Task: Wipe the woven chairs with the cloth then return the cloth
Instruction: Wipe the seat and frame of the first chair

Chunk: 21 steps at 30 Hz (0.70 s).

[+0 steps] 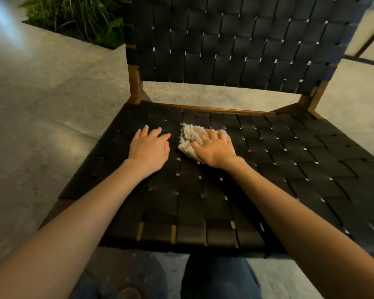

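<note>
A chair with black woven straps and a brown wooden frame fills the view; its seat (279, 165) lies before me and its backrest (235, 44) rises behind. A crumpled off-white cloth (189, 137) lies on the seat near the middle back. My right hand (216, 147) presses flat on the cloth with fingers spread over it. Just left of the cloth, my left hand (149, 147) rests palm down on the bare seat, fingers relaxed and holding nothing.
Grey concrete floor (52, 104) surrounds the chair. A planter with green grass-like plants (80, 18) sits at the far left behind the backrest. My legs in blue jeans (220, 279) stand at the seat's front edge. A dark-framed panel (371, 39) shows at the far right.
</note>
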Available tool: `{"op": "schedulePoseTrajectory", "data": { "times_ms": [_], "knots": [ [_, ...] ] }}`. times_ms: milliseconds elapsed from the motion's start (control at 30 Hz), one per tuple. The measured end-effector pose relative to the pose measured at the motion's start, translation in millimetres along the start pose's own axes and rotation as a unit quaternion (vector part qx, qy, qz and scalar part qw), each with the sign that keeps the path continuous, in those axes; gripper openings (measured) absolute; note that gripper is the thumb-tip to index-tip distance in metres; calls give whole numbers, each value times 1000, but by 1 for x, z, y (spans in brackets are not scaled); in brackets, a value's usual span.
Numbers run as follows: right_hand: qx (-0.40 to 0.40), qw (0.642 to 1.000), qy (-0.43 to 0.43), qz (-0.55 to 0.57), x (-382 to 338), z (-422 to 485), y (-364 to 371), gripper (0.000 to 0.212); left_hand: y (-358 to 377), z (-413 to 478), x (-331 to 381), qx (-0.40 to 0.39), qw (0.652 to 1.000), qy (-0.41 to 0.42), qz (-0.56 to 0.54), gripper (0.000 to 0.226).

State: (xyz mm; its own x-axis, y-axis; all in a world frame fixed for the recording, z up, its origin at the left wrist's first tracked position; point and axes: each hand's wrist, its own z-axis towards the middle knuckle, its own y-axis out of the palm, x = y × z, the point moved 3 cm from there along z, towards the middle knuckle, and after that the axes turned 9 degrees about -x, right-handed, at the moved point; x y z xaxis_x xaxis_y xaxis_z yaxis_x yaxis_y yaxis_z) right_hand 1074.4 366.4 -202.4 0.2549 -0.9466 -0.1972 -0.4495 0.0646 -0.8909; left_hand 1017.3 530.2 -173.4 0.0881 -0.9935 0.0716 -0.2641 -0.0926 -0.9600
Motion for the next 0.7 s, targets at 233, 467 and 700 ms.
{"op": "schedulePoseTrajectory", "data": {
  "times_ms": [233, 467, 700],
  "knots": [
    [-5, 997, -74, 7, -6, -110, 13, 56, -1, -11, 19, 27, 999, -18, -3, 42],
    [13, 998, -54, -14, 12, -194, 12, 57, 3, -20, 51, 66, 996, 35, -42, 36],
    [-5, 999, 25, -35, 39, -175, 7, 62, 19, -5, 85, -40, 997, 27, -68, 45]
  ]
}}
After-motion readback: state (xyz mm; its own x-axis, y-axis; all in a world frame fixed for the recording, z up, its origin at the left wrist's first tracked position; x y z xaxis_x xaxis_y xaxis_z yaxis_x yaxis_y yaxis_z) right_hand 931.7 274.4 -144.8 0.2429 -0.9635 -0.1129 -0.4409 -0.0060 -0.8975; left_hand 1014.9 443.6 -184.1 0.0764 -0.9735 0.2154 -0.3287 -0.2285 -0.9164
